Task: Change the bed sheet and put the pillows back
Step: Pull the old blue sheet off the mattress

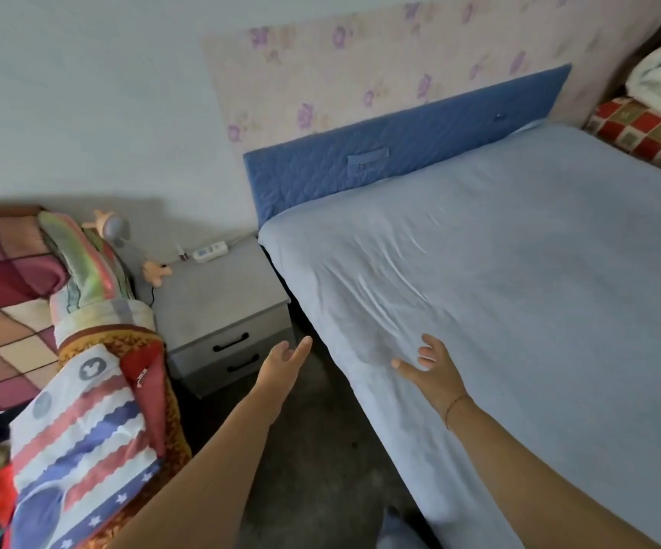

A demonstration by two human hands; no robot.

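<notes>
pale blue fitted bed sheet point(499, 279) stretched over mattress, light wrinkles near padded blue headboard point(400, 140) | right hand point(433, 372) fingers spread, at sheet's near edge | left hand point(281, 364) released, empty, beside sheet edge | stacked patterned pillows point(79, 410) well left of sheet

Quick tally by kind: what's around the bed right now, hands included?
Hands: 2, left hand, right hand, both open
Sheet on bed: 1
Headboard: 1
Nightstand: 1
Power strip: 1
Total: 6
</notes>
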